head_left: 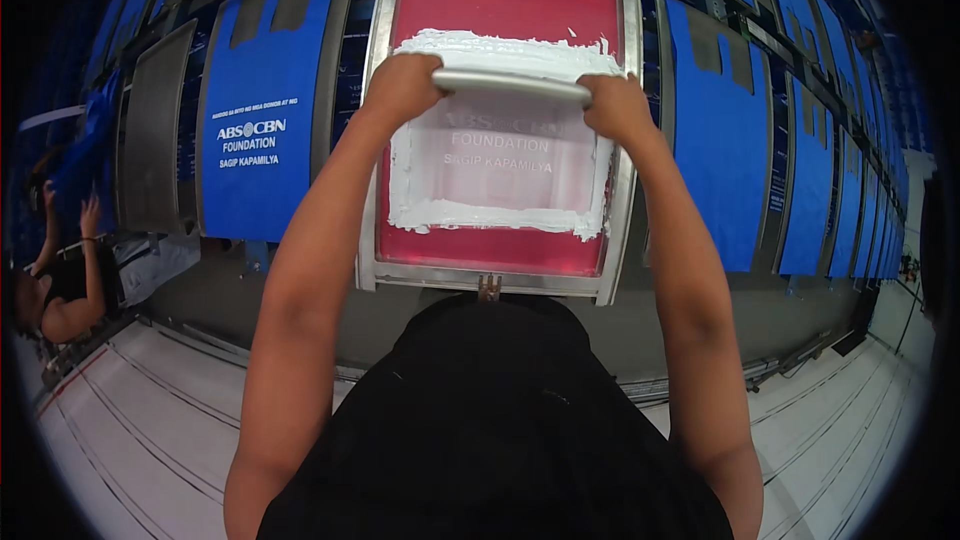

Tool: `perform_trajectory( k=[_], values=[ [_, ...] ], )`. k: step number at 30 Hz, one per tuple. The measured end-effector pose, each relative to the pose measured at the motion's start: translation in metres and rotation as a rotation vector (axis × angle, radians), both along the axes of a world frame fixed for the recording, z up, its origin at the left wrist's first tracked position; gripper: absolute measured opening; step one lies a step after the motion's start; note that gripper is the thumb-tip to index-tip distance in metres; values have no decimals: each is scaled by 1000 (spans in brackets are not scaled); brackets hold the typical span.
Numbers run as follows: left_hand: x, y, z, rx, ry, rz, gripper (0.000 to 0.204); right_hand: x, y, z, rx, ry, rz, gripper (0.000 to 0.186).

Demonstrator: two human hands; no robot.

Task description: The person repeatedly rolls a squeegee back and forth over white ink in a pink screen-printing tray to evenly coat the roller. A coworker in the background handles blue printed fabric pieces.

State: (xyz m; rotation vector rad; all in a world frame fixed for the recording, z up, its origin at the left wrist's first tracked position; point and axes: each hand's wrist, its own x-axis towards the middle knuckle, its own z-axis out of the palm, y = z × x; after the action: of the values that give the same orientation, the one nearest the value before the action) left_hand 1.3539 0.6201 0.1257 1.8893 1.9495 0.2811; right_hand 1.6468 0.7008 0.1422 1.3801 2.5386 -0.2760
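Note:
Both my hands grip a long squeegee (515, 87) that lies crosswise over a framed printing screen. My left hand (402, 87) is closed round its left end, my right hand (618, 107) round its right end. The screen's metal frame (628, 180) surrounds a red mesh (500, 252). Thick white ink (500, 212) forms a ragged border on the mesh, heaped along the far side beyond the squeegee. Within that border a pale printing area (480, 180) shows lettering. What lies under the screen is mostly hidden.
Blue printed bag-shaped fabric pieces (262, 90) lie on grey boards at the left, and more blue pieces (715, 130) stretch away at the right. A co-worker (75, 275) at the far left handles blue fabric (85, 140). Pale flooring (165, 410) lies below the table.

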Motion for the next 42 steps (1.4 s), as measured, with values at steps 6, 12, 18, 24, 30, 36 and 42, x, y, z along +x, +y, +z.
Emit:
perform_trajectory(
  k=[6,12,18,24,30,36,42],
  values=[
    [38,-193,-1,36,-152,-58,24,45,-183,22,-191,21,-45,46],
    [18,-75,-19,-28,6,23,23,21,-76,-7,-56,-22,-31,32],
    [-9,30,8,-102,9,24,41,-13,43,16,-166,-52,8,46],
    [2,-41,60,678,99,222,52,-31,80,77,-192,24,-21,56],
    [81,-250,-26,-1063,-791,199,48,-41,102,22,-281,64,-13,57],
    [138,-312,-85,-795,-1374,403,40,-67,95,12,-219,55,136,55],
    [129,-302,-50,-742,-1318,246,40,-84,72,11,-72,102,61,56]
  ],
)
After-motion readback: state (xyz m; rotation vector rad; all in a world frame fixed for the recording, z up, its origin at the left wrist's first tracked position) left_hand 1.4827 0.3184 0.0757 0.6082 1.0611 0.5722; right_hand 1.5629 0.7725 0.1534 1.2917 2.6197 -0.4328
